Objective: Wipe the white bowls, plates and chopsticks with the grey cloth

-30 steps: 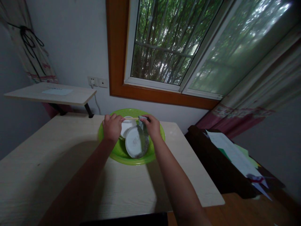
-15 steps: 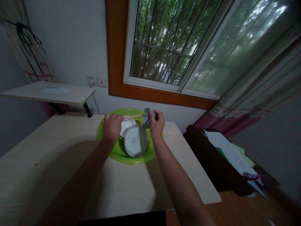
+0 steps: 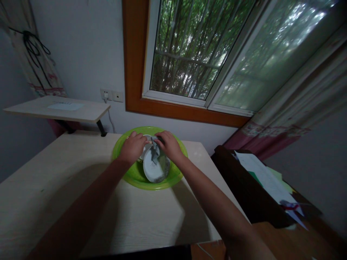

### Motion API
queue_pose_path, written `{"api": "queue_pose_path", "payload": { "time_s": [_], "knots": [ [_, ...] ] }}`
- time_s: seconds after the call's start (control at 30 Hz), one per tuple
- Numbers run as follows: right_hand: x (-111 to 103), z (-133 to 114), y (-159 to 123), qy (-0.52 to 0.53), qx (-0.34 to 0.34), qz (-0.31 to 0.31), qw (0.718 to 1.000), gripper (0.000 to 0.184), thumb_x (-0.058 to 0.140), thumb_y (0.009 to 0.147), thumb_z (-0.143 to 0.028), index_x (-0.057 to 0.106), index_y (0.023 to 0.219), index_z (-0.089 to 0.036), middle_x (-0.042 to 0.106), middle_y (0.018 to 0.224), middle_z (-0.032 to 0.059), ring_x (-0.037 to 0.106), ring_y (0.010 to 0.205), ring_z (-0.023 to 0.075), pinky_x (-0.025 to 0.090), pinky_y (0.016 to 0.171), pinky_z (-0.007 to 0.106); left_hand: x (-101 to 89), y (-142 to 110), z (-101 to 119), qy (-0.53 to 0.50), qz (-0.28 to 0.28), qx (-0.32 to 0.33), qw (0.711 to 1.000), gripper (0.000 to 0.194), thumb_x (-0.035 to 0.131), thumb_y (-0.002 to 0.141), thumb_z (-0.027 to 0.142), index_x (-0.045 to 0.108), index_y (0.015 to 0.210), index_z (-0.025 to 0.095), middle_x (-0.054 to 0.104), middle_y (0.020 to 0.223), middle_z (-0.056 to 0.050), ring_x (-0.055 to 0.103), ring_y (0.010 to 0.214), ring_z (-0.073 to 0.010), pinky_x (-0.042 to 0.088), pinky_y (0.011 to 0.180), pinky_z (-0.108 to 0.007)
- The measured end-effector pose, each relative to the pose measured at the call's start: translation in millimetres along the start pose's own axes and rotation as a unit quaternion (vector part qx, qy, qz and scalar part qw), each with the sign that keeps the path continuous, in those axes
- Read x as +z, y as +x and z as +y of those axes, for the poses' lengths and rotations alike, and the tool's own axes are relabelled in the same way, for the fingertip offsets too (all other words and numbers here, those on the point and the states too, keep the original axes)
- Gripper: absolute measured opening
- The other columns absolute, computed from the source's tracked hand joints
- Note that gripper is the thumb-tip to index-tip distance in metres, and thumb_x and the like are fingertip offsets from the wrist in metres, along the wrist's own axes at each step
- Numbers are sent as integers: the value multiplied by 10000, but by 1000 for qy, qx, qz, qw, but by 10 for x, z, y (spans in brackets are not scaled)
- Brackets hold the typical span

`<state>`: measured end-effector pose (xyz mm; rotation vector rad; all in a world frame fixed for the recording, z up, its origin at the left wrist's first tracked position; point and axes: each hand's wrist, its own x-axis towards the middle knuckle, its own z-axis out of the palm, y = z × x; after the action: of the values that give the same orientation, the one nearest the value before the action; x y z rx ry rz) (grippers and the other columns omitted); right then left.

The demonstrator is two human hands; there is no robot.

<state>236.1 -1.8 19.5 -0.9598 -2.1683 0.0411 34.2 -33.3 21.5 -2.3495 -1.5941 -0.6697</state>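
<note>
A lime-green plastic basin (image 3: 130,176) sits at the far middle of the pale wooden table (image 3: 67,187). Inside it a white plate (image 3: 154,169) leans on edge, with another white dish (image 3: 148,139) behind it. My left hand (image 3: 133,146) is closed above the basin's left side, apparently round thin wooden chopsticks that are almost hidden by the fingers. My right hand (image 3: 169,144) is closed on a grey cloth (image 3: 155,153), which hangs over the top of the plate. The two hands are close together, nearly touching.
A small side shelf (image 3: 59,108) with a paper on it stands at the left, beside a wall socket (image 3: 111,95). A dark cabinet (image 3: 252,195) with papers stands to the right of the table. A window (image 3: 189,50) and a curtain (image 3: 298,104) lie beyond.
My right hand, which had lifted the cloth out toward the basin's right rim, has come back left and down to the plate's top. My left hand has shifted slightly right.
</note>
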Motion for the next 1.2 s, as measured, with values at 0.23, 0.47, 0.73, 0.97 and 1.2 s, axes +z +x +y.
{"api": "queue_pose_path", "payload": {
  "time_s": [0.23, 0.47, 0.73, 0.97, 1.2],
  "knots": [
    [122, -104, -81, 53, -18, -19, 998, 185, 567, 982, -307, 628, 1131, -216, 653, 1134, 82, 595, 1079, 208, 477, 964, 347, 12, 41, -274, -58, 8, 75, 995, 255, 487, 981, 326, 706, 943, 202, 705, 933, -77, 577, 946, -252, 443, 851, -366],
    [145, -69, -157, -7, -22, -42, 999, 225, 590, 976, -319, 663, 1163, -219, 680, 1089, 91, 601, 1037, 225, 470, 929, 353, 214, -18, -375, -106, 35, 69, 991, 298, 448, 999, 357, 700, 945, 209, 714, 931, -63, 588, 925, -235, 446, 857, -365],
    [65, 153, -211, 8, 31, -12, 999, 157, 649, 936, -247, 697, 1078, -199, 717, 1043, 76, 622, 1001, 232, 471, 905, 353, 270, -34, -447, -86, 81, 60, 991, 309, 441, 1002, 335, 698, 909, 192, 725, 906, -72, 583, 870, -243, 448, 823, -390],
    [95, 194, -226, 16, 42, 10, 999, 158, 664, 928, -273, 708, 1068, -213, 727, 1024, 68, 622, 988, 229, 463, 906, 353, 238, -52, -420, -61, 108, 60, 990, 309, 431, 1006, 301, 692, 889, 184, 717, 876, -72, 579, 841, -235, 444, 818, -388],
    [175, -4, -217, 31, -24, -39, 998, 199, 649, 944, -329, 698, 1108, -228, 730, 1044, 60, 618, 1003, 217, 451, 922, 341, 211, -73, -253, -32, 68, 161, 984, 294, 449, 1000, 299, 700, 889, 191, 670, 832, -83, 554, 858, -241, 429, 779, -369]
  ]
}}
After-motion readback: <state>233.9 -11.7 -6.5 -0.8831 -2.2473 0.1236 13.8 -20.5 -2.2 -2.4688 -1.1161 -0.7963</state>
